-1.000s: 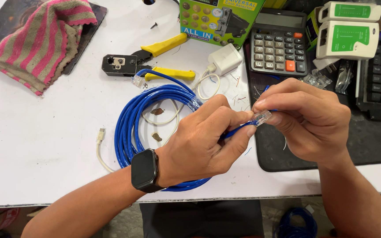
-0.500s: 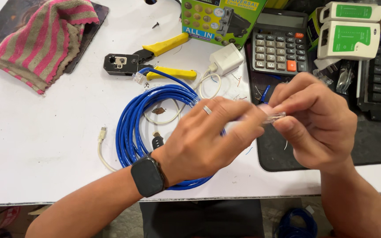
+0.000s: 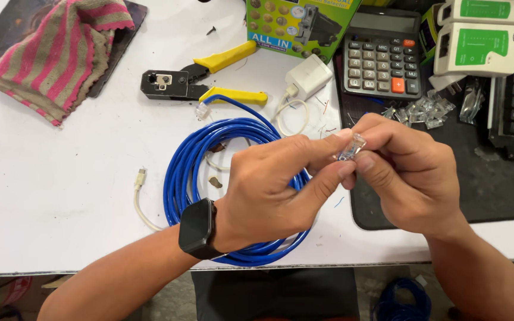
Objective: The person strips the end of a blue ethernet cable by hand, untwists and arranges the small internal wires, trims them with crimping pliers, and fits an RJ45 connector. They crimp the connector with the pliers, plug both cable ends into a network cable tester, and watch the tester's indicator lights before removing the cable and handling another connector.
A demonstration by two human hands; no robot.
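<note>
Pinched a small, light, likely brittle clear plug by its sides, left hand and right hand clamped, above coiled blue cable.

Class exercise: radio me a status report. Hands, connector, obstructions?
Left hand and right hand pinch clear connector together. Blue cable coil on table beneath. Nothing obstructing.

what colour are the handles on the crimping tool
Yellow handles on a black-headed crimping tool, seen clearly in the head view.
</note>
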